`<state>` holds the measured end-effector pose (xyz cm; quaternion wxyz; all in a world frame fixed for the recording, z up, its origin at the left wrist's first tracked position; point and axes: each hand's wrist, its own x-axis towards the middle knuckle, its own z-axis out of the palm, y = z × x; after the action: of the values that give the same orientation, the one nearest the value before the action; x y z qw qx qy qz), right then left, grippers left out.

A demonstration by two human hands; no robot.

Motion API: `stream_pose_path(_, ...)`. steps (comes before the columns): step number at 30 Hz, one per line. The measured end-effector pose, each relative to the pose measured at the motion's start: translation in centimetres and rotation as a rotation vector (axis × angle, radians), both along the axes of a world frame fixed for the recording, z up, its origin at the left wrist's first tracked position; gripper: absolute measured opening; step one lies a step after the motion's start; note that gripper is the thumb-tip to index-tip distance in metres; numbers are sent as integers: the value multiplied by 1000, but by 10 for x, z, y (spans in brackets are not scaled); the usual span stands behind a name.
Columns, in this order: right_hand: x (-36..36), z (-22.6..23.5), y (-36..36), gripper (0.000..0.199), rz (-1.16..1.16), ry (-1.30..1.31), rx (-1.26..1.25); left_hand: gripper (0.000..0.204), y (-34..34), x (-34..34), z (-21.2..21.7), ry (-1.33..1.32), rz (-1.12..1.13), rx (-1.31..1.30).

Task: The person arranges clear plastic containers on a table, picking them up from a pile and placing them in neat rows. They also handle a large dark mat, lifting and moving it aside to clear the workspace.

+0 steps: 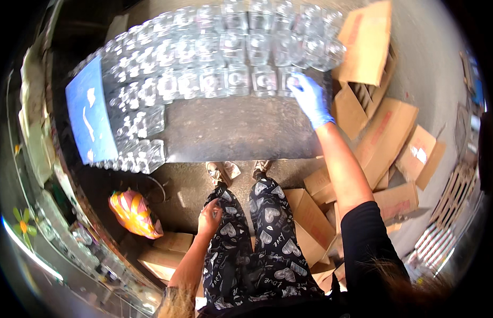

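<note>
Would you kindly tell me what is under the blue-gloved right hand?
Under the blue-gloved right hand is a clear, squarish glass vessel on the dark, worn tabletop. The hand covers part of its right side, so that part cannot be seen.

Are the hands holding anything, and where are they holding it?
The gloved right hand is at the right side of a clear glass container; I can't tell whether it's gripping it. The left hand looks empty.
</note>
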<state>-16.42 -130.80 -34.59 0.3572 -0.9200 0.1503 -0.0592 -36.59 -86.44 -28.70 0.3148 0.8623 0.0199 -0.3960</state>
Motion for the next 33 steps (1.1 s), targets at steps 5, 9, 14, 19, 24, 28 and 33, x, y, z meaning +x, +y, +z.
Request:
stream_pose_path(5, -2, 19, -5, 56, 79, 55, 19, 36, 54, -43, 48, 89, 134, 131)
stream_pose_path(9, -60, 54, 16, 48, 215, 194, -77, 39, 94, -109, 89, 9, 310, 130)
stream_pose_path(14, -150, 86, 45, 34, 516, 410, 4, 37, 120, -190, 141, -150, 654, 171)
stream_pose_path(19, -138, 121, 177, 31, 990, 590, -216, 28, 122, -264, 220, -364, 1368, 184)
stream_pose_path(24, -145, 190, 431, 30, 1558, 433, -181, 22, 154, -412, 242, -744, 1918, 757)
stream_pose_path(28, -227, 229, 650, 28, 1975, 212, 10, 37, 245, -511, 259, -996, 2254, 1338)
stream_pose_path(33, -447, 327, 861, 30, 2380, 76, 407, 61, 350, -623, 270, -955, 2376, 1685)
